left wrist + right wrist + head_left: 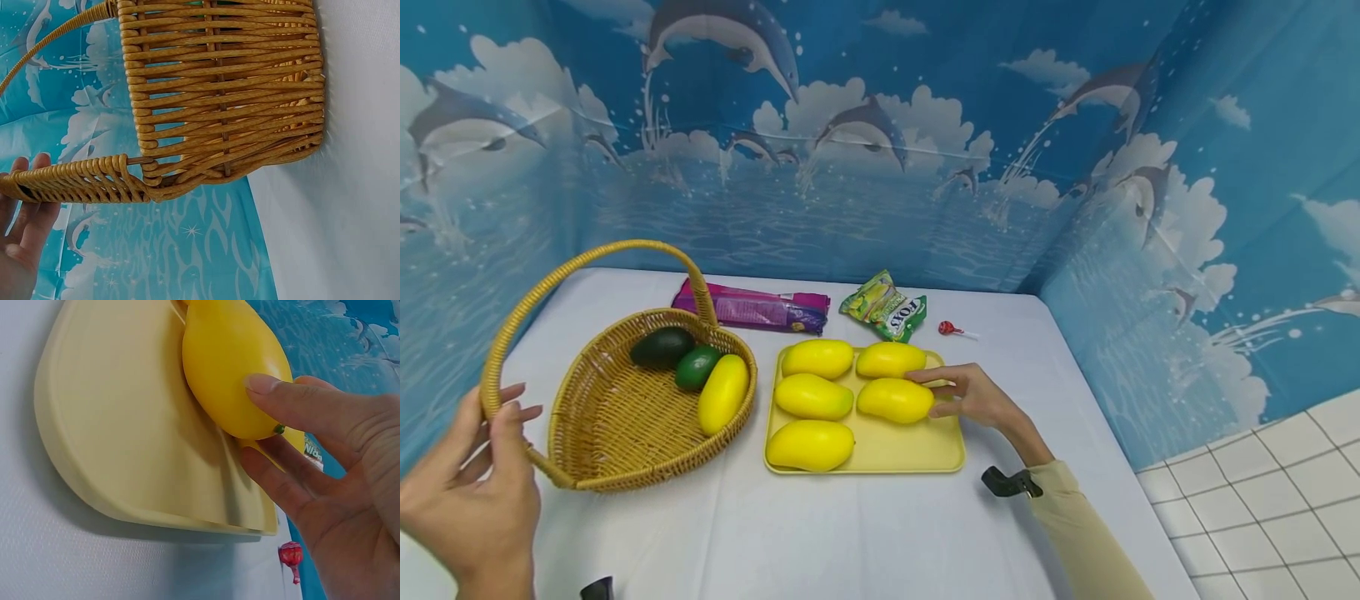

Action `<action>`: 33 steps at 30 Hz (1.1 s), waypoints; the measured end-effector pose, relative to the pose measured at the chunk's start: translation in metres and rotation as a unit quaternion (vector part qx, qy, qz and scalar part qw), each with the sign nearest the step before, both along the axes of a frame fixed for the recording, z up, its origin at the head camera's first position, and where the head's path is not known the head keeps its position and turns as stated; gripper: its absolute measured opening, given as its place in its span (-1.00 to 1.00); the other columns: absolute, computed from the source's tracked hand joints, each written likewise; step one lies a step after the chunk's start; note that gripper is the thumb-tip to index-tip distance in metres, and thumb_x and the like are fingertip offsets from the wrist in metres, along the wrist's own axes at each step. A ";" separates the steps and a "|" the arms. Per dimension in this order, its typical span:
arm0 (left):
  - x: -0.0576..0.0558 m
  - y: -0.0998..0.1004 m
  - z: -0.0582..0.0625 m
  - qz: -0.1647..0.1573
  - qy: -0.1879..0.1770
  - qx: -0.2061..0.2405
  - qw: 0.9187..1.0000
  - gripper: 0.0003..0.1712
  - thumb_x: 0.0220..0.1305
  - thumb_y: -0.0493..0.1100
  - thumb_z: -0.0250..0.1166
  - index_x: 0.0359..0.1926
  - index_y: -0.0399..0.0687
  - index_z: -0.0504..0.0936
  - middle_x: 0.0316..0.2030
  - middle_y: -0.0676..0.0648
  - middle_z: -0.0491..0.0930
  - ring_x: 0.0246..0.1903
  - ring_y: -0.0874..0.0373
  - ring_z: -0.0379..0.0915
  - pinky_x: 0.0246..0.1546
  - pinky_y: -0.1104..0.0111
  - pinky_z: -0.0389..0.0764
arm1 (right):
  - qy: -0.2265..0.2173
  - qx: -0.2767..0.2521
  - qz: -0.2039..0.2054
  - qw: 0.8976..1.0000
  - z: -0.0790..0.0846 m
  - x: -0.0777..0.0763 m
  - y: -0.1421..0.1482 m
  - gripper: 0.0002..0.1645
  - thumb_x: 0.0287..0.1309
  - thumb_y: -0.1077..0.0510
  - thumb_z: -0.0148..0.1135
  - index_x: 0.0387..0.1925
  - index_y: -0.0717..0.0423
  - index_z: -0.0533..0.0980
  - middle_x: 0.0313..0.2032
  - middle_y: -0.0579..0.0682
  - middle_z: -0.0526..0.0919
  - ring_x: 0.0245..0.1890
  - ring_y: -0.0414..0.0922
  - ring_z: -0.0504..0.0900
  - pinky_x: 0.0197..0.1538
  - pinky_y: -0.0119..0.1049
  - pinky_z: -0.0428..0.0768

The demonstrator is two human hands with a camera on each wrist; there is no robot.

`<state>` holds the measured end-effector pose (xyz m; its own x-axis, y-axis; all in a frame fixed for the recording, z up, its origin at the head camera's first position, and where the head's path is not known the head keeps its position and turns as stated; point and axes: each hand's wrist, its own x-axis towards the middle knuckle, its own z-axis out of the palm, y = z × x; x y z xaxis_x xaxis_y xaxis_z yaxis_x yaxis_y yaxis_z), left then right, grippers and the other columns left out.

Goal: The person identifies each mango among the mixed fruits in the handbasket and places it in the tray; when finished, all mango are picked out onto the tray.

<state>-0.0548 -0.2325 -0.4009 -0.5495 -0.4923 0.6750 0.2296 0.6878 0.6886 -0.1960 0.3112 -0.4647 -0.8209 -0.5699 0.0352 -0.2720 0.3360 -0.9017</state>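
My left hand (478,492) grips the handle of a wicker basket (617,467), its fingers and thumb about the lower left of the arch. In the left wrist view the fingers of that hand (25,231) lie behind the wrapped handle (81,181). Inside the basket are a dark green avocado (662,347), a smaller green fruit (697,367) and a yellow mango (723,395). My right hand (976,398) pinches the end of another mango (895,401) over a pale yellow tray (902,454). Seen from the right wrist, the thumb presses the mango (231,362) near its stem while fingers reach beneath.
Several other mangoes (811,445) lie on the tray. Behind it are a purple packet (760,308), a green FOX'S candy bag (883,308) and a red lollipop (949,328). A dolphin-print curtain (850,217) borders the white-covered table (850,533).
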 end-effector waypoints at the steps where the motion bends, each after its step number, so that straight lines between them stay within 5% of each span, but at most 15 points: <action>1: 0.000 0.000 0.000 -0.001 0.000 0.000 1.000 -0.58 0.64 -0.06 0.18 0.40 0.10 0.64 0.17 -0.21 0.75 -0.05 0.73 0.57 0.02 0.74 0.62 | 0.000 0.000 0.001 1.000 0.000 0.000 0.000 -0.28 0.17 0.46 0.53 0.37 0.34 0.56 0.37 0.26 0.61 0.44 0.27 0.49 0.39 0.00 0.67; 18: -0.004 0.000 -0.002 0.012 0.013 0.022 1.000 -0.63 0.60 -0.13 0.26 0.33 0.10 0.71 0.14 -0.03 0.77 -0.10 0.70 0.60 -0.02 0.75 0.62 | 0.027 0.003 -0.008 1.000 0.009 0.005 0.005 -0.26 0.13 0.47 0.56 0.36 0.36 0.56 0.35 0.28 0.63 0.40 0.28 0.52 0.41 0.30 0.57; 25: -0.006 0.002 -0.001 0.025 0.022 0.034 0.999 -0.65 0.57 -0.20 0.30 0.27 0.03 0.75 0.08 -0.07 0.80 -0.14 0.68 0.62 -0.04 0.77 0.62 | 0.105 0.011 -0.007 0.994 0.064 0.000 -0.017 -0.32 0.13 0.39 0.61 0.30 0.28 0.62 0.27 0.26 0.69 0.35 0.15 0.61 0.43 0.22 0.59; 33: -0.007 0.002 -0.001 0.010 0.039 0.030 0.999 -0.64 0.56 -0.19 0.31 0.28 0.11 0.74 0.06 -0.11 0.80 -0.15 0.68 0.62 -0.05 0.78 0.61 | 0.134 0.065 0.186 0.971 0.135 -0.023 -0.106 -0.38 0.24 0.31 0.56 0.33 0.26 0.61 0.25 0.17 0.72 0.30 0.09 0.67 0.40 0.12 0.67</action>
<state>-0.0622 -0.2309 -0.4021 -0.4867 -0.5437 0.6837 0.2710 0.6501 0.7099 -0.2188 0.2050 -0.3300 -0.5279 -0.8397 0.1273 -0.6163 0.2756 -0.7377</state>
